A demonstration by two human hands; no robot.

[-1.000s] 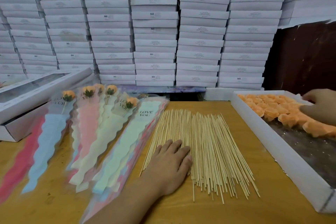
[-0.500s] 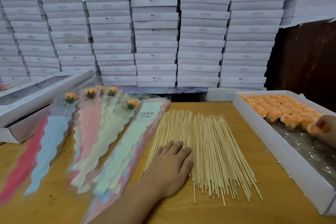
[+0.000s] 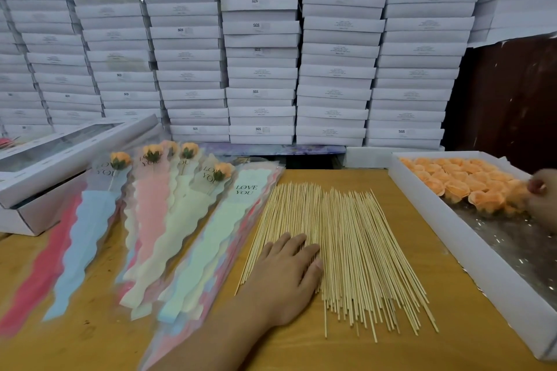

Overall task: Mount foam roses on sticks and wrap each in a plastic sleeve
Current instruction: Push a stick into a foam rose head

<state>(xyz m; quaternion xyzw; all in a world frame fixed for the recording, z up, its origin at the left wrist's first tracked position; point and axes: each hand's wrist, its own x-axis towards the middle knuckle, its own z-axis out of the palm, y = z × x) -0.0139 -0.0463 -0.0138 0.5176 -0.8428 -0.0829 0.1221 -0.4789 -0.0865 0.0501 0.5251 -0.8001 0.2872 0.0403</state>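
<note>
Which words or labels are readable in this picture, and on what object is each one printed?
"LOVE YOU": on the top empty sleeve, and partly on the wrapped sleeves.
"SGS": on many stacked white boxes.
Smaller print on the box labels: too small and blurred to read.

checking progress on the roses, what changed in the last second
The right hand drew back from the far roses toward the near edge of the white tray and now fingers one orange rose. The left hand stayed flat on the sticks; wrapped roses unchanged.
</note>
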